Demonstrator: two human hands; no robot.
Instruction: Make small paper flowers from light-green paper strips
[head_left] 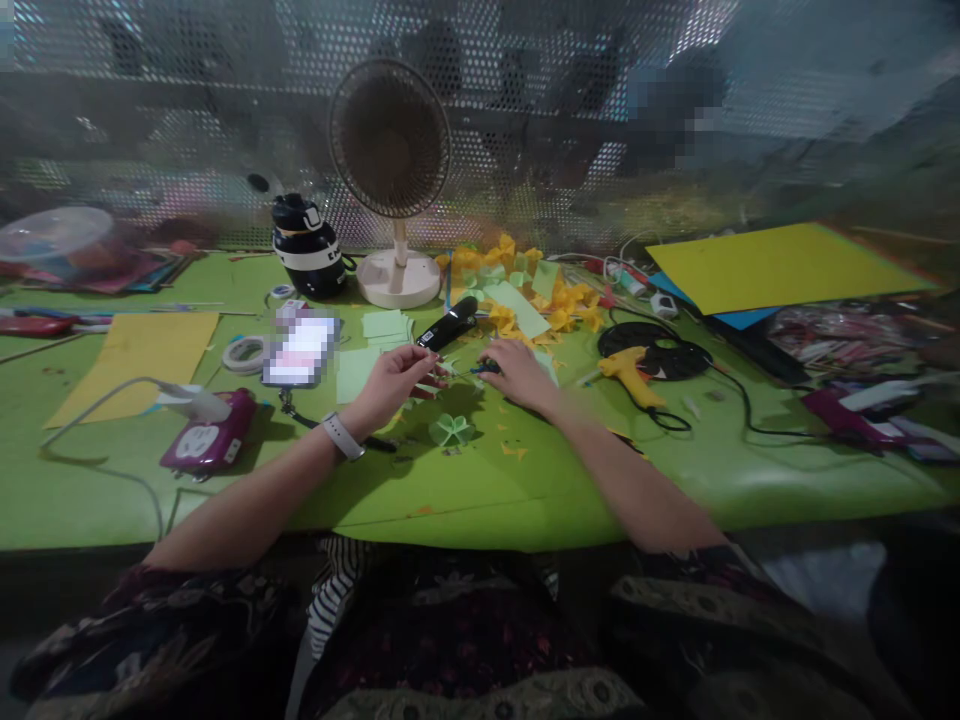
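Observation:
My left hand (401,382) is closed in a pinch, thumb against fingers, on a small piece of pale green paper (450,369). Facing it, my right hand (519,374) curls around what looks like small scissors (488,367) with dark blue handles, mostly hidden under the fingers. On the table just in front of both hands lies a pale green paper flower (453,430) with rounded petals. Pale green sheets (357,372) lie beside my left hand, and a black stapler-like tool (448,323) rests behind the hands. Yellow scraps (514,452) are scattered nearby.
Yellow paper flowers (570,300) are heaped behind my hands, near a fan (397,280) and a dark bottle (309,250). A yellow glue gun (634,376) lies right with its cord. Left are a lit phone (301,350), a tape roll (246,354) and a purple power block (210,435).

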